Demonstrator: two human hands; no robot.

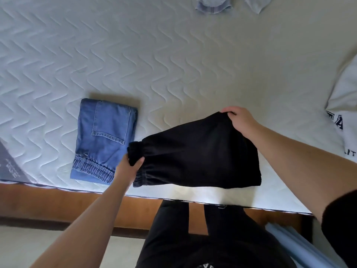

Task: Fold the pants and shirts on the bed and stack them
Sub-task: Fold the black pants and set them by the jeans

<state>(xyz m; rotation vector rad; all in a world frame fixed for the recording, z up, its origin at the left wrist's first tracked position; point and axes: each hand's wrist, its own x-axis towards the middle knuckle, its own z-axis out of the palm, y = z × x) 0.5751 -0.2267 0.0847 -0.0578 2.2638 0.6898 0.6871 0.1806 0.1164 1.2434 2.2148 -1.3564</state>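
Note:
Folded black pants (197,151) hang just above the near edge of the bed, held at two ends. My left hand (128,166) grips the elastic waistband at the lower left. My right hand (239,120) pinches the far upper corner of the fold. To the left, folded blue jeans (105,138) lie flat on the mattress (173,64), back pocket up, elastic waistband toward me. A white shirt with dark lettering (343,113) lies crumpled at the right edge.
Pale blue garments (214,5) lie at the far edge of the bed. A grey label patch (11,163) marks the mattress corner at left. The wooden bed frame (58,202) runs below the mattress, my dark-clothed legs against it. Blue fabric (295,246) sits lower right.

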